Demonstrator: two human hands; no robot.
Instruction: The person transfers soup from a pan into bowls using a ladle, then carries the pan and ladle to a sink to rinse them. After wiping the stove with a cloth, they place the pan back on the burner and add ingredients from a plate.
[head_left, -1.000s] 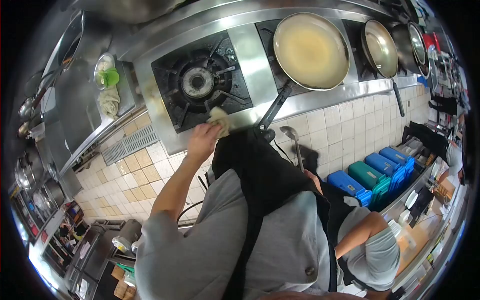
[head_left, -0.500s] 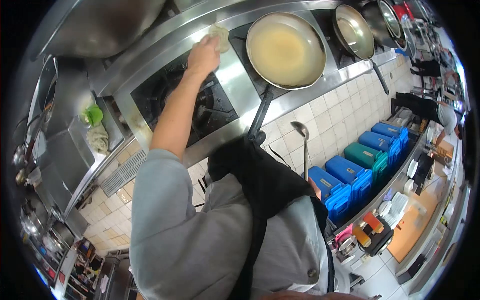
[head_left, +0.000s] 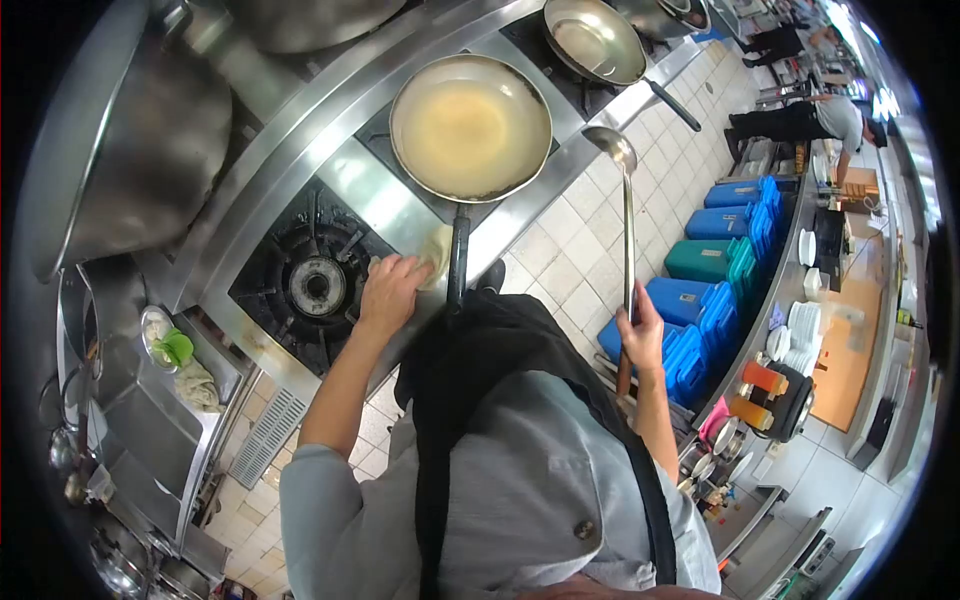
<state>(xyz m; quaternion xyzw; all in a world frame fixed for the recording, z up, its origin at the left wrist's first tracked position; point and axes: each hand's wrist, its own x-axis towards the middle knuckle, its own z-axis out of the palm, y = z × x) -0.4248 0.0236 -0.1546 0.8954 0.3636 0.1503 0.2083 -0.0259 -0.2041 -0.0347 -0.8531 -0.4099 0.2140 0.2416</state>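
Note:
My left hand [head_left: 393,292] presses a pale folded cloth [head_left: 437,258] onto the steel stove top [head_left: 375,190], close beside the black handle of a frying pan. That frying pan [head_left: 425,165] sits on the middle burner with a shallow layer of cloudy yellowish liquid in it. To the left of the hand is a bare black gas burner [head_left: 318,287]. My right hand [head_left: 641,328] grips a long-handled metal ladle [head_left: 629,215], held over the floor with its bowl up toward the stove edge. Beyond, a second pan [head_left: 597,42] rests on the far burner.
A big steel pot [head_left: 150,150] stands at the upper left, above a sink [head_left: 150,425] area with a green cup [head_left: 174,347] and a crumpled cloth [head_left: 197,385]. Blue and green lidded bins [head_left: 700,260] line the right counter. Another person [head_left: 810,120] works farther off.
My left hand and the cloth have come from the back of the stove top toward its front edge. The ladle is raised, and my right hand now shows fully. The view has shifted.

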